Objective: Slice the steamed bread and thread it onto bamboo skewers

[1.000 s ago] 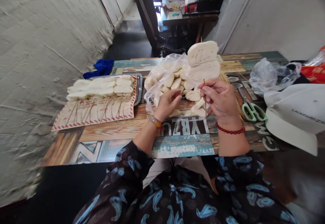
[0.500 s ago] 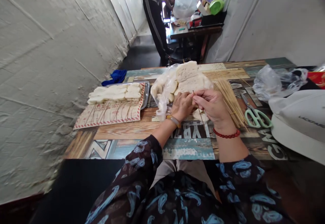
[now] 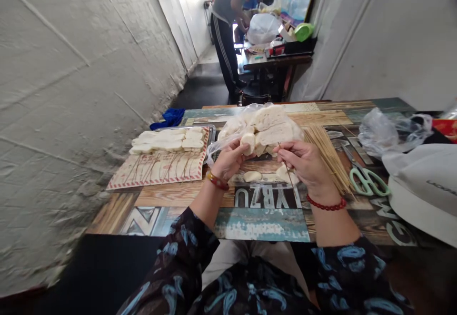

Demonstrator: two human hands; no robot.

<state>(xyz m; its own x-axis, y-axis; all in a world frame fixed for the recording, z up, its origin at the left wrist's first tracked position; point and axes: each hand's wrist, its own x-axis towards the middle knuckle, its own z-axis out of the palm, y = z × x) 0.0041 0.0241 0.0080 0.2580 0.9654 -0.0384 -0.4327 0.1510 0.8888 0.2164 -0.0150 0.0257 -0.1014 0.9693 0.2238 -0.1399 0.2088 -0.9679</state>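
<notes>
My left hand (image 3: 229, 160) holds a round white slice (image 3: 248, 142) between thumb and fingers, in front of the open plastic bag (image 3: 228, 132). Pinched in my right hand (image 3: 298, 159) is a thin dark stick (image 3: 288, 173), slanting down toward me. Large pale spongy pieces (image 3: 274, 127) lie in the bag just beyond both hands. A loose slice (image 3: 253, 176) rests on the table between my wrists, and another (image 3: 285, 174) is partly behind the stick.
At left, a tray (image 3: 213, 136) bears white pieces on sticks over patterned paper. Bare skewers (image 3: 326, 158), green-handled scissors (image 3: 369, 182), a plastic bag (image 3: 378, 132) and a white cap (image 3: 424, 182) are at right. A person (image 3: 228, 29) bends over a far table.
My left hand has moved left, away from my right hand, and now has a round slice in it. My right hand keeps the stick. The view has tilted up slightly.
</notes>
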